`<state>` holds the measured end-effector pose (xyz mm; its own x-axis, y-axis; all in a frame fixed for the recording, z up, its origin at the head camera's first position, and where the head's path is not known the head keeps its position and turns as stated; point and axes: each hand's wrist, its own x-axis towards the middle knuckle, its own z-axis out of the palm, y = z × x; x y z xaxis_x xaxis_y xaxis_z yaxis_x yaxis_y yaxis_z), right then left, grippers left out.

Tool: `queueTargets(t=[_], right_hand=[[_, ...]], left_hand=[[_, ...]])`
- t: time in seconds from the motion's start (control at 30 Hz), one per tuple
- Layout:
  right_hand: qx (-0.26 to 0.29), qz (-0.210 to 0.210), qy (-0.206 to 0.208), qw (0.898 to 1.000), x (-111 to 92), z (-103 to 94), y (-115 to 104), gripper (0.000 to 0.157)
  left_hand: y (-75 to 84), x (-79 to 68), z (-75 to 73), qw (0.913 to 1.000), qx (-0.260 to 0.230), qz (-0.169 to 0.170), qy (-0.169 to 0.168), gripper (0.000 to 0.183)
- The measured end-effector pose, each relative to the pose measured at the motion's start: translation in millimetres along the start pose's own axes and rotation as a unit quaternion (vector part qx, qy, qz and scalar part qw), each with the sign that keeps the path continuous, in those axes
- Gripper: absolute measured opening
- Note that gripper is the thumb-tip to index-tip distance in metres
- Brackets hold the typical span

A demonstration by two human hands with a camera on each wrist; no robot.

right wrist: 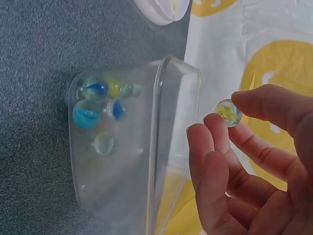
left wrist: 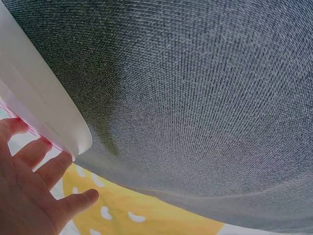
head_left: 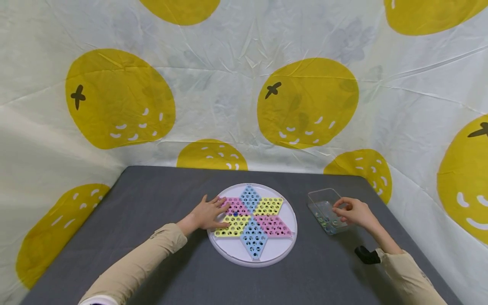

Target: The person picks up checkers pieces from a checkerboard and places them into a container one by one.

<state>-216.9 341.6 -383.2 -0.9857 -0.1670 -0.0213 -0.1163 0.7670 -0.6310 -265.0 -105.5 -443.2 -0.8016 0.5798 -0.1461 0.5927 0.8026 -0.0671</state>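
Note:
Between thumb and fingers my right hand (head_left: 355,212) pinches a clear marble (right wrist: 228,113) with a yellow-green swirl, as the right wrist view shows. That hand is just above the rim of a clear plastic box (head_left: 322,195), where several glass marbles (right wrist: 89,113) lie. My left hand (head_left: 207,214) lies spread with extended fingers on the left side of a round white Chinese checkers board (head_left: 232,252). The board carries a star of pink, yellow and blue perforated sections. One dark blue marble (head_left: 235,214) sits on the star near the left fingertips.
A dark grey cloth covers the table (head_left: 171,182). Behind and beside it hangs a white curtain (head_left: 221,97) printed with yellow fruit. A black strap-like piece (head_left: 367,255) sticks out at the right wrist. The plastic box stands right of the board.

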Motion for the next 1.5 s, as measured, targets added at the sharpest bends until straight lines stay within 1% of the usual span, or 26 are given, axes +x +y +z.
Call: queueTargets(t=[0.1,0.2,0.23,0.33,0.43,0.47,0.67,0.93,1.1,1.2,1.4,1.5], right_hand=[[0.0,0.006,-0.001,1.0,2.1,-0.4,5.1,0.034],[0.003,0.011,-0.002,1.0,3.3,-0.9,8.6,0.036],[0.005,0.012,-0.002,1.0,3.5,-1.2,9.2,0.037],[0.007,0.013,-0.004,1.0,4.0,-1.6,9.8,0.036],[0.005,0.012,-0.002,1.0,4.9,-1.4,10.2,0.035],[0.003,0.011,-0.001,1.0,5.2,-1.2,10.2,0.035],[0.0,0.017,0.003,1.0,7.2,0.8,9.0,0.032],[-0.005,0.023,0.005,1.0,7.4,1.1,8.3,0.029],[-0.004,0.025,0.005,1.0,6.5,2.4,9.4,0.03],[-0.003,0.021,0.007,1.0,5.6,3.3,7.4,0.03],[-0.002,0.003,0.008,1.0,5.3,5.5,-1.4,0.029],[0.003,0.003,0.009,1.0,6.0,6.5,-6.9,0.03]], left_hand=[[0.1,0.6,0.6,1.0,-0.002,0.0,0.001,0.075],[-0.2,0.8,0.3,0.9998,-0.019,0.002,-0.001,0.076],[-3.6,3.6,7.2,0.9996,-0.023,0.01,0.01,0.077],[-3.5,2.3,5.7,0.9993,-0.034,0.014,0.01,0.079],[-2.8,1.9,5.4,0.9995,-0.026,0.012,0.011,0.077],[0.7,-0.8,-1.5,0.9997,-0.023,0.004,-0.001,0.076],[-0.2,0.9,-0.2,1.0,-0.006,0.0,-0.001,0.074],[0.1,-1.1,-1.1,0.9999,-0.011,0.007,0.004,0.074],[0.7,-0.7,-1.0,0.9999,-0.011,0.006,0.002,0.075],[0.4,-0.2,-0.5,1.0,-0.007,0.004,-0.002,0.075],[0.1,0.0,0.0,0.9999,-0.011,0.004,0.003,0.075],[0.2,0.2,0.1,0.9999,-0.01,0.003,0.005,0.075]])
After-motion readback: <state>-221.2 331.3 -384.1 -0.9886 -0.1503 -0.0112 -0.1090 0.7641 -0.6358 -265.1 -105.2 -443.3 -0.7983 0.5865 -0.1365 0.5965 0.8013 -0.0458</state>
